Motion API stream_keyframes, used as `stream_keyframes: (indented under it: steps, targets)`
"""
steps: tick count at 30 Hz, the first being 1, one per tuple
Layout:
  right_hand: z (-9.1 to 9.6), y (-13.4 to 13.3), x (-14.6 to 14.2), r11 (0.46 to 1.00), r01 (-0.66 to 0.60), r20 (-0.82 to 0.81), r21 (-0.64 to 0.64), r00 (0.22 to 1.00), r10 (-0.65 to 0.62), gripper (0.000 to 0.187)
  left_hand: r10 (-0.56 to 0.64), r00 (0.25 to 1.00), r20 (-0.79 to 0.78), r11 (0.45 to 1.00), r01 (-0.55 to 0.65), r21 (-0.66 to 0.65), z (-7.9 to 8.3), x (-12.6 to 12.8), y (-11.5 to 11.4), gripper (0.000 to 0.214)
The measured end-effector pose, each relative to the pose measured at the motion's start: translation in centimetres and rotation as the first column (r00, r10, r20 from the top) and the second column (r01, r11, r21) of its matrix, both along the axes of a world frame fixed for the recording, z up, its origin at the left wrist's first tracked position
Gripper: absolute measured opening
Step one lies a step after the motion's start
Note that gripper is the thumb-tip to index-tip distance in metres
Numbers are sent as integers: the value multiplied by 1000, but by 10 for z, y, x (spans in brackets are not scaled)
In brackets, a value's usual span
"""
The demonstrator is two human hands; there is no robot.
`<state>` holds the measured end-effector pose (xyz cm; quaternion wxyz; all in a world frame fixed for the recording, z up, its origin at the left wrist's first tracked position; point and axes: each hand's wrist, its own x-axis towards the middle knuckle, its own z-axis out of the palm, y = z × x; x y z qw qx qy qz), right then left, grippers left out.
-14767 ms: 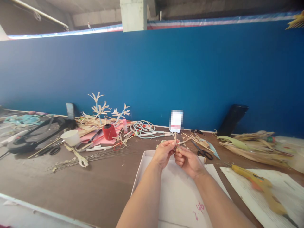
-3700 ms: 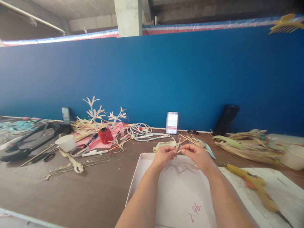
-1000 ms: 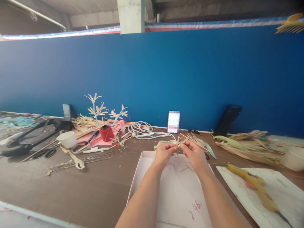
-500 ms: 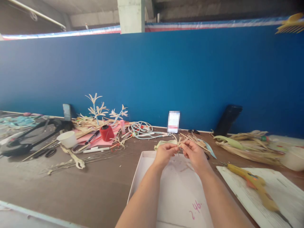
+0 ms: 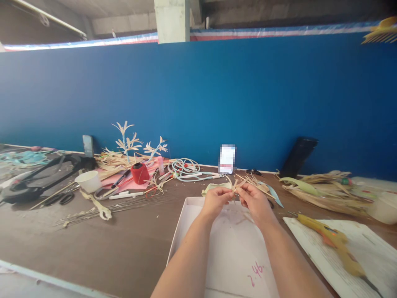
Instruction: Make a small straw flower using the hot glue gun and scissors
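My left hand [image 5: 218, 200] and my right hand [image 5: 252, 202] meet over the far end of a shallow white box [image 5: 237, 252]. Their fingers pinch a small pale flower of thin dried-husk strips [image 5: 235, 186] from both sides, petals pointing up. Fingertips cover its lower part. A few loose pale strips [image 5: 245, 218] lie in the box below, and pink handwriting marks its bottom. Just behind my left hand rests a pale green husk piece [image 5: 211, 188]. Thin straw-coloured sticks [image 5: 252, 182] and a light blue strip [image 5: 274, 194] are behind my right hand.
At right, a yellow glue gun [image 5: 336, 240] lies on paper, near dried husks [image 5: 325, 198]. At left are a red thread spool [image 5: 139, 173], a white cup [image 5: 88, 181], scissors [image 5: 60, 199], wires [image 5: 114, 210] and finished husk flowers [image 5: 125, 142]. A phone [image 5: 227, 159] leans against the blue partition.
Almost nothing differs. Both hands keep their pinch on the husk flower in the same place; the view has shifted very slightly.
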<state>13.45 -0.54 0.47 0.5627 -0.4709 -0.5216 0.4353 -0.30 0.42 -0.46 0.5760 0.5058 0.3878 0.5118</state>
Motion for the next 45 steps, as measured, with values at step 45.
stream_keyframes:
  steps: [45]
  targets:
    - [-8, 6, 0, 994, 109, 27, -11, 994, -108, 41, 118, 992, -50, 993, -117, 16, -11, 2, 9, 24]
